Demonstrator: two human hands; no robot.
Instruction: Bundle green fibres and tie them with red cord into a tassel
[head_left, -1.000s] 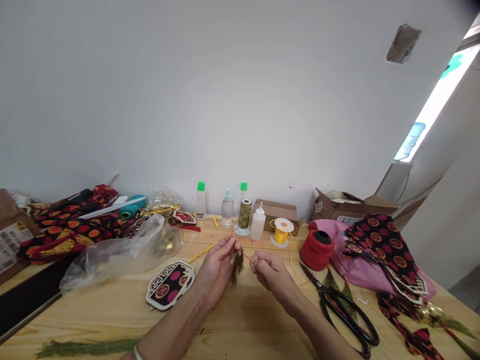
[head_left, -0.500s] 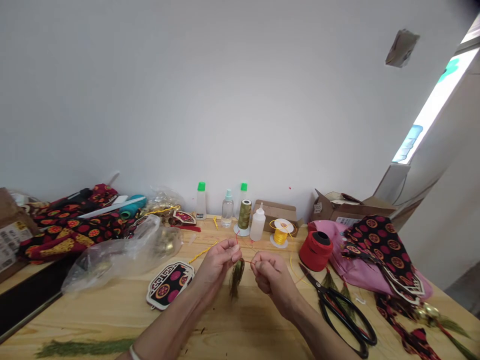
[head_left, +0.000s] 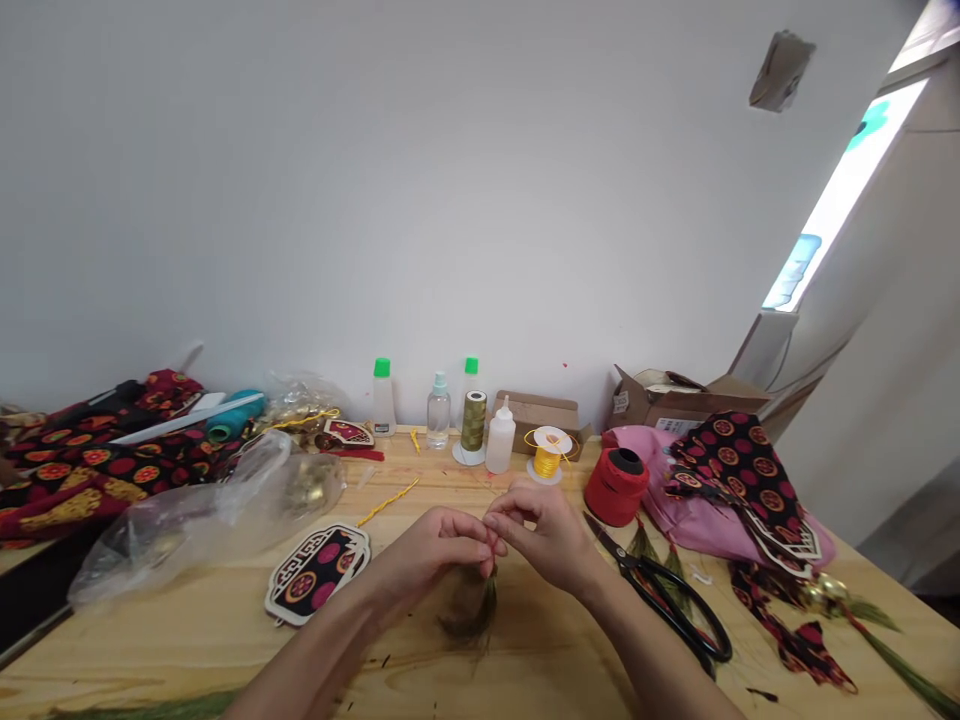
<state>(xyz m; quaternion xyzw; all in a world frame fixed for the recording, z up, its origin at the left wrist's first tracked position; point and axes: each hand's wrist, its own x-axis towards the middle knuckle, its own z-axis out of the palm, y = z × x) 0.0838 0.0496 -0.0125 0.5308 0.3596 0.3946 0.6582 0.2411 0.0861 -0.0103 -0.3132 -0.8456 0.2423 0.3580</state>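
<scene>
Fingertips of my left hand (head_left: 448,548) and my right hand (head_left: 541,532) meet over the middle of the table, pinched together. Below them hangs a dark green tassel (head_left: 487,602), its strands spread and blurred. The left fingers close on the tassel's top. A red thread (head_left: 491,545) runs between the fingertips, and the right fingers pinch it; its exact path is partly hidden. To the left lies a framed ornament (head_left: 319,575) with dark patterned fabric and a yellow cord (head_left: 388,502). Large black scissors (head_left: 660,590) lie right of my right hand.
Behind my hands stand a squeeze bottle (head_left: 501,440), a green thread spool (head_left: 474,422), a yellow cord spool (head_left: 551,455) and a red thread cone (head_left: 616,487). Plastic bags (head_left: 195,520) and patterned fabric (head_left: 97,460) lie left. A cardboard box (head_left: 682,400) stands back right.
My hands have come together; my right hand moved in from the right to meet the left fingertips. The tassel now swings beneath them. The view has shifted slightly right.
</scene>
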